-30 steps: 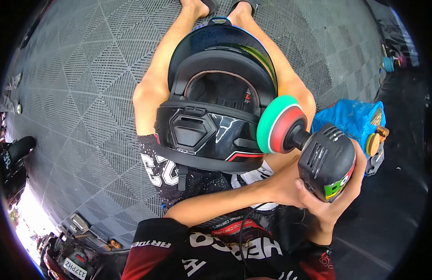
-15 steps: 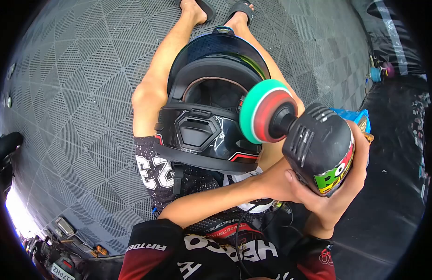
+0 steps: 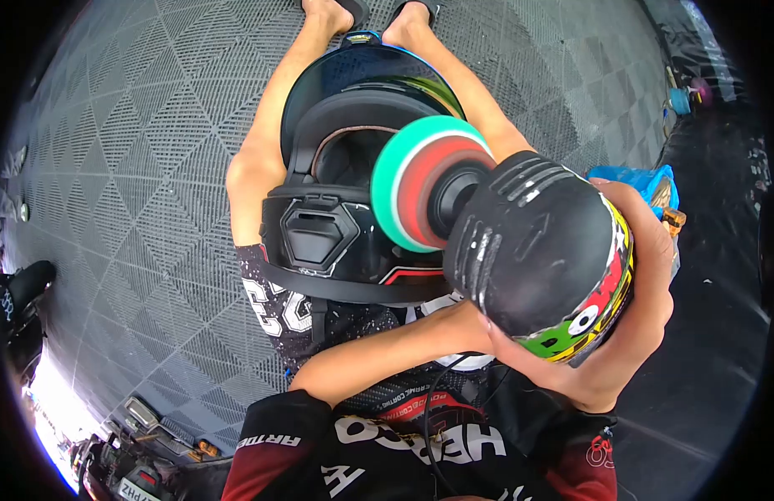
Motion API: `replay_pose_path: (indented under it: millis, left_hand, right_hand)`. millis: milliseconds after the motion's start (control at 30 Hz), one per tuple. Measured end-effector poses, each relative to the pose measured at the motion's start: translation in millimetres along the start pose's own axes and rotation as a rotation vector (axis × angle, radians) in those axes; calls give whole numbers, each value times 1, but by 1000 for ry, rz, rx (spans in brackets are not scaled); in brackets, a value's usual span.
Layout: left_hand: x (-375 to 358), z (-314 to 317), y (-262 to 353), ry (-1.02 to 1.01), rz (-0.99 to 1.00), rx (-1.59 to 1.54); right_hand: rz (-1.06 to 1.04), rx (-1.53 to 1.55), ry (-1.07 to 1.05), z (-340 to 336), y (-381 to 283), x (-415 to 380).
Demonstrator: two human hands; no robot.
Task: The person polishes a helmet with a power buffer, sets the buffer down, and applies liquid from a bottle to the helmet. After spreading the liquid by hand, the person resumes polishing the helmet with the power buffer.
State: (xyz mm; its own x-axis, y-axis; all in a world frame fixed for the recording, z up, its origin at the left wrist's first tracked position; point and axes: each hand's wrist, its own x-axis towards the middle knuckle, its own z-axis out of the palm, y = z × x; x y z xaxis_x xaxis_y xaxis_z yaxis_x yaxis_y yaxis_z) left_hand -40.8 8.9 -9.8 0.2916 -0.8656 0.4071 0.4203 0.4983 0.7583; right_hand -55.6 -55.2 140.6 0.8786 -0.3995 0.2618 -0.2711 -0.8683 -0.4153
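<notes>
My right hand (image 3: pixel 637 326) is closed around the rear of a black polisher (image 3: pixel 533 250), thumb on one side and fingers on the other. The polisher has a colourful sticker band and a round green foam pad (image 3: pixel 388 188) with a red layer. My left hand (image 3: pixel 474 330) reaches to the polisher's underside, its fingers hidden behind the body. Between my legs rests a glossy black helmet (image 3: pixel 320 238) with red and white trim, its dark visor (image 3: pixel 362 71) raised. The pad overlaps the helmet's right side and opening in this view.
Behind my right hand lies a blue plastic bag (image 3: pixel 661 185) on a black padded surface (image 3: pixel 696 351). A cord (image 3: pixel 431 417) runs down over my shirt. Grey patterned tiles (image 3: pixel 170 167) cover the floor. Part of a motorcycle (image 3: pixel 124 472) shows at the lower left.
The polisher has moved left and looks larger, closer to the camera. Its pad now covers more of the helmet opening. The helmet appears a little further left and up.
</notes>
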Motion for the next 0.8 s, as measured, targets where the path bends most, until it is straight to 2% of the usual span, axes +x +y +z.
replay_pose_path:
  millis: [167, 300, 667, 800]
  left_hand:
    - [1, 5, -6, -1, -22, 8]
    - [1, 8, -11, -4, -39, 20]
    - [-6, 8, -21, 20, -108, 75]
    - [-9, 12, -15, 58, -141, 44]
  right_hand:
    - [102, 38, -18, -2, 8, -7]
    - [101, 135, 40, 3, 23, -15]
    - [199, 239, 41, 5, 46, -35]
    - [175, 278, 31, -1, 55, -50]
